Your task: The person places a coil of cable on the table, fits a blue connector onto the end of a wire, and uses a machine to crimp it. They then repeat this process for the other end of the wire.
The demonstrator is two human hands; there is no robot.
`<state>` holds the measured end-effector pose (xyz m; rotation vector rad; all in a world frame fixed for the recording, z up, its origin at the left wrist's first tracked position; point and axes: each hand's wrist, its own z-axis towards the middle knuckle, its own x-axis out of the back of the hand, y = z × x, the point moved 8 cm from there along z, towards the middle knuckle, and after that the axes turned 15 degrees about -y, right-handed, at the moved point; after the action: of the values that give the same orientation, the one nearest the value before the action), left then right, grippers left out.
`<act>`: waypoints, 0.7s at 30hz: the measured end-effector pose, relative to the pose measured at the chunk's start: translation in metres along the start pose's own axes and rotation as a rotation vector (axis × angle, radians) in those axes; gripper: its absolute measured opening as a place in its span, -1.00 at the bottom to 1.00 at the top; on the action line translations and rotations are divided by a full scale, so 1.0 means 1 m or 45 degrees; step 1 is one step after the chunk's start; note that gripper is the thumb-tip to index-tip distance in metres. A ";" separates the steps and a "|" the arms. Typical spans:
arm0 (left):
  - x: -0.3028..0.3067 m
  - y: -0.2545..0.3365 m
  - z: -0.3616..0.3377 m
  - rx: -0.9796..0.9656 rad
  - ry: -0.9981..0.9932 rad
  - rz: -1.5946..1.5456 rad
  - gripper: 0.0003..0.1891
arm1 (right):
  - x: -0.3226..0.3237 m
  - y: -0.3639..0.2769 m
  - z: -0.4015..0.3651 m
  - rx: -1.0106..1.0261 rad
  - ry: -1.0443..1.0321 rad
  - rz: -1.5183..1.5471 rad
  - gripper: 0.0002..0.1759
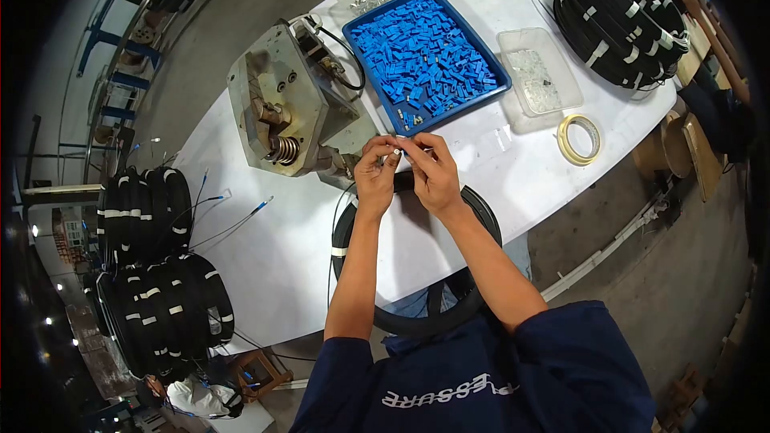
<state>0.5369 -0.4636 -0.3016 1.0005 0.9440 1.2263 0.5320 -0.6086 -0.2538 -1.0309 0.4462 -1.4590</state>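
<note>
My left hand [375, 177] and my right hand [434, 174] meet over the table's near side, both with fingers pinched closed. Between the fingertips shows a small pale tip, apparently the end of a thin black cable [335, 228] running down from my left hand. What my right fingers pinch is mostly hidden. Below my wrists lies a coil of black cable [417, 326] with white tape, partly over the table edge and against my body. Just beyond my hands stands a blue tray [499, 101] heaped with small blue connector parts [425, 52].
A metal press machine [281, 104] stands left of my hands. Clear plastic boxes [561, 98] of small parts flank the tray. A tape roll [580, 139] lies right. Taped cable coils [613, 20] sit far right, more coils [164, 313] left. A person in white [196, 398] is lower left.
</note>
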 end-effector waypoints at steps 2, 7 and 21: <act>0.000 -0.003 0.000 0.030 -0.040 0.041 -0.96 | 0.000 0.000 0.000 0.012 0.001 -0.013 -0.53; 0.001 -0.009 -0.002 0.004 -0.139 0.105 -0.93 | -0.001 0.002 0.000 0.005 0.010 0.024 -0.53; 0.001 -0.008 -0.002 -0.021 -0.085 0.155 -0.87 | 0.004 0.009 -0.011 0.083 0.290 0.153 -0.46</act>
<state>0.5371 -0.4626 -0.3098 1.0920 0.8294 1.2916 0.5289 -0.6169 -0.2654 -0.7760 0.6097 -1.4787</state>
